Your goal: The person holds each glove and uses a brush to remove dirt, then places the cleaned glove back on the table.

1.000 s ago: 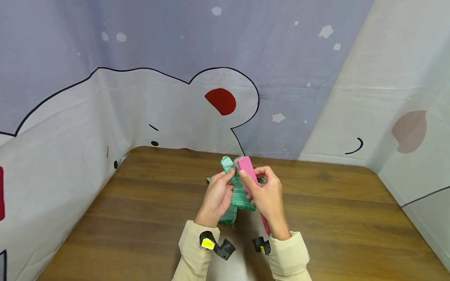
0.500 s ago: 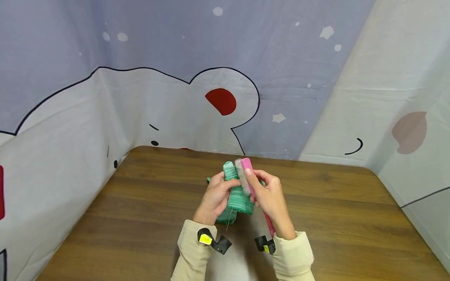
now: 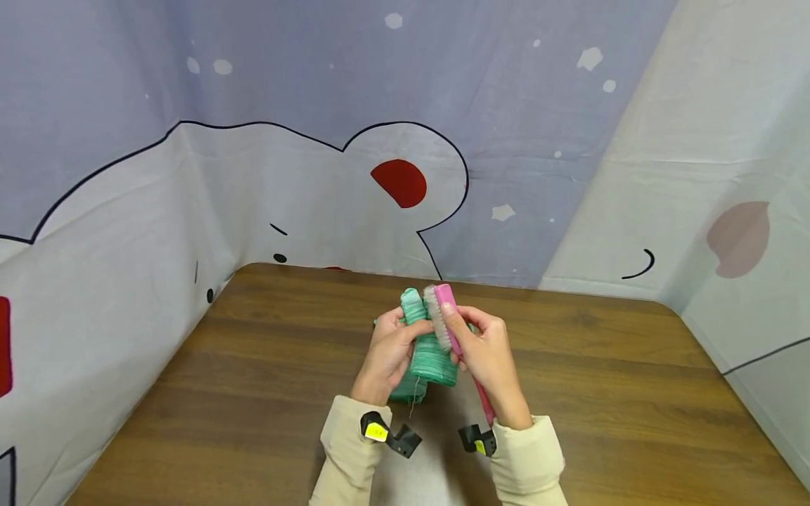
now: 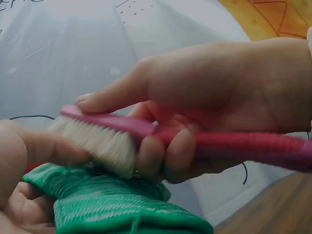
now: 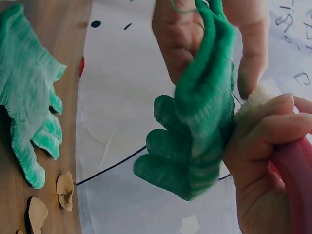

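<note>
A green knit glove is held up in my left hand, thumb lying across its front. In the right wrist view the glove's fingers hang free of that hand. My right hand grips a pink brush near its head, thumb along the back and fingers curled underneath. The pale bristles touch the glove beside my left thumb. A loose thread dangles from the glove's cuff. Beneath the hands, a second green glove lies flat on the table, mostly hidden in the head view.
The wooden table extends to both sides of the hands. Printed cloth walls rise along its back and sides. Small tan flat shapes show on the table near the second glove; what they are I cannot tell.
The brush has turned, so its bristles now show on the left, against the glove. My left thumb has slid right and down across the glove. Over the last half second almost nothing differs.
</note>
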Demonstrator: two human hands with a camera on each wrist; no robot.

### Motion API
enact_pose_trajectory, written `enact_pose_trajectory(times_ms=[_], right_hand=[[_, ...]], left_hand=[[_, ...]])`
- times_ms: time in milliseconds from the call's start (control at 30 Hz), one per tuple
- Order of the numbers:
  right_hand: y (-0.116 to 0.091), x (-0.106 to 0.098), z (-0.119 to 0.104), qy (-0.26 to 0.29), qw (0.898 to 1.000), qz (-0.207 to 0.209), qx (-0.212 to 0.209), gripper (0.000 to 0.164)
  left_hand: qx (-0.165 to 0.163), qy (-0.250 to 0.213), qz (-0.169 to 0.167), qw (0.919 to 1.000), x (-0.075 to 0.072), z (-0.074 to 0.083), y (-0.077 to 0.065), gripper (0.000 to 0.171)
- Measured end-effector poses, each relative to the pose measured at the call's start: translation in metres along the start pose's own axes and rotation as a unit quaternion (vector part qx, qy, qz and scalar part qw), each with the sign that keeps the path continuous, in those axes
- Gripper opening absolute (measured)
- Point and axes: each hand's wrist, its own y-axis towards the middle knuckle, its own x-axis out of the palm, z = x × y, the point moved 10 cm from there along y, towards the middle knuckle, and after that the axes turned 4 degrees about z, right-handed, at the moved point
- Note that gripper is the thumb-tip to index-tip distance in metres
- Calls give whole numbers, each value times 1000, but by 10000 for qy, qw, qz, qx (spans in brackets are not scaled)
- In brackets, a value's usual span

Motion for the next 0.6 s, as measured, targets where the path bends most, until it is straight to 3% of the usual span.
enact_pose_trajectory(times_ms=[100, 300, 500, 600], right_hand=[[0, -1, 6, 12, 9996, -211, 170, 33], [-6, 4, -10, -201, 9985, -497, 136, 30], [0, -2, -4, -1024, 9940, -28, -391, 30], [3, -9, -2, -1665, 9813, 417, -867, 32]], left_hand=[[-158, -37, -76, 9998, -1, -5, -1, 35], [-175, 296, 312, 9989, -8, -7, 0, 31], [54, 476, 307, 9984, -5, -4, 0, 31], [268, 685, 217, 9971, -15, -21, 12, 32]])
